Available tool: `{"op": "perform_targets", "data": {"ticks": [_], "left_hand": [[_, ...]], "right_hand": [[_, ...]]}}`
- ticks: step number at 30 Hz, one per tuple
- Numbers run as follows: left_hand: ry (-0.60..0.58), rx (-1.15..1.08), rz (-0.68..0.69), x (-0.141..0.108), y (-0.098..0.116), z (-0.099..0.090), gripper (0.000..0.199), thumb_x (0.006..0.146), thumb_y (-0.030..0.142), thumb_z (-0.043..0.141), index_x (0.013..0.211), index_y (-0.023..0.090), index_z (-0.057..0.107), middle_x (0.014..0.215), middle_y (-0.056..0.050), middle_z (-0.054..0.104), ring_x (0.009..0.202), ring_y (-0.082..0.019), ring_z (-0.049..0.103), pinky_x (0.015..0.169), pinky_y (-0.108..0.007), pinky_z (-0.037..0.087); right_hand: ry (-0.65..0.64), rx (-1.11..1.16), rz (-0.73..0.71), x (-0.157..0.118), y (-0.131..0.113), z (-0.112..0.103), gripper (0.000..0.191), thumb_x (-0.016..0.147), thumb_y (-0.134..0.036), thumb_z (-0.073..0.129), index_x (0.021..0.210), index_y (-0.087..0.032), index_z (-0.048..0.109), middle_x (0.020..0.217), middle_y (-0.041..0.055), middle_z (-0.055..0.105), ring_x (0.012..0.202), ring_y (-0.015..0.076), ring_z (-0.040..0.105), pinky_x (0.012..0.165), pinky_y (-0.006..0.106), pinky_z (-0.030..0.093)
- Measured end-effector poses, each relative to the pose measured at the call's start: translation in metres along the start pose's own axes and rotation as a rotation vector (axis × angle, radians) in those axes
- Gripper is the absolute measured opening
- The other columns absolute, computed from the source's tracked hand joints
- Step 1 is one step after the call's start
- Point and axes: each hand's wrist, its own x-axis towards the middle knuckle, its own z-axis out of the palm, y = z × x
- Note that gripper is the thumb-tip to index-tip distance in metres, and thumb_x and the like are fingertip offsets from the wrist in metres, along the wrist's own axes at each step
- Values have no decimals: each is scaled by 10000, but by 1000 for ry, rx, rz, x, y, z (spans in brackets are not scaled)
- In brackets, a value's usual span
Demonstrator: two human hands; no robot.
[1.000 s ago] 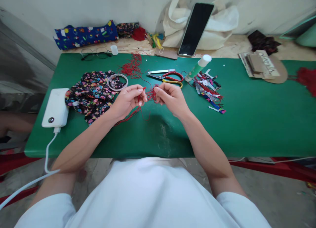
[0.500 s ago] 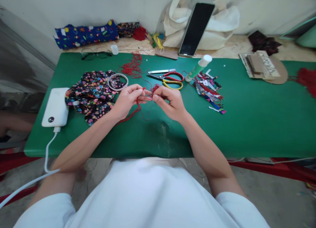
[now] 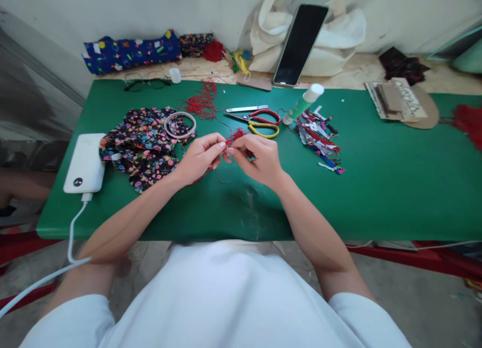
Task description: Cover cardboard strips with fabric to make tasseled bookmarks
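Observation:
My left hand (image 3: 203, 156) is closed in a pinch on red yarn (image 3: 236, 135), thumb against the fingers. Close beside it, my right hand (image 3: 259, 157) pinches the same yarn, and the fingertips of both hands nearly meet. Loose strands hang below the hands onto the green tabletop (image 3: 226, 212). Just beyond the hands lie scissors (image 3: 259, 122) with one red and one yellow handle, and a tangle of red yarn (image 3: 202, 101) rests behind to the left. Left of my left hand, a ring-shaped tape roll (image 3: 179, 125) sits on black floral fabric (image 3: 141, 147).
A glue stick (image 3: 304, 104) stands tilted by a pile of fabric scraps (image 3: 320, 139). A white power bank (image 3: 85, 162) with a cable is at the left. Behind, a phone (image 3: 300, 44) leans on a cream cloth bag (image 3: 341, 36). Cardboard pieces (image 3: 399, 102) lie right.
The fingers of my left hand have closed into a pinch and shifted slightly right, nearer the right fingertips. My right hand has hardly moved.

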Motion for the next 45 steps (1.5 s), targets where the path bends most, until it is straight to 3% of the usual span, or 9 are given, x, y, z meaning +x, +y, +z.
{"op": "perform_targets", "data": {"ticks": [6, 14, 20, 36, 45], "left_hand": [[-10, 67, 66, 1, -1, -1, 164, 867, 256, 565, 733, 165, 581, 612, 19, 622, 581, -82, 585, 596, -199, 465], [-31, 26, -1, -1, 2, 2, 159, 846, 273, 558, 730, 165, 554, 487, 82, 387, 435, -56, 359, 467, -202, 324], [-62, 18, -21, -1, 2, 1, 148, 835, 285, 559, 746, 167, 549, 505, 93, 328, 404, -43, 266, 418, -210, 196], [-61, 59, -13, -1, 2, -1, 137, 850, 263, 536, 750, 170, 556, 506, 88, 302, 414, -51, 265, 445, -224, 193], [-39, 53, -15, -1, 4, 0, 148, 835, 263, 538, 721, 170, 539, 493, 92, 289, 408, -48, 257, 447, -214, 197]], "right_hand": [[-20, -114, -35, 0, 2, 2, 241, 981, -358, 520, 796, -207, 554, 638, -21, 537, 570, 108, 444, 601, 250, 391], [37, -237, -150, -1, 6, 3, 201, 978, -325, 534, 832, -192, 571, 673, -11, 596, 594, 111, 490, 604, 242, 401], [36, -295, -147, -3, 7, 4, 204, 987, -326, 505, 846, -196, 575, 687, -3, 623, 611, 116, 527, 626, 245, 430], [50, -230, -105, -2, 6, 6, 172, 969, -259, 531, 812, -190, 546, 678, -13, 601, 587, 95, 492, 584, 229, 393], [50, -237, -8, -1, 2, 1, 191, 1008, -265, 434, 872, -193, 547, 678, -11, 604, 612, 112, 537, 614, 242, 404]]}}
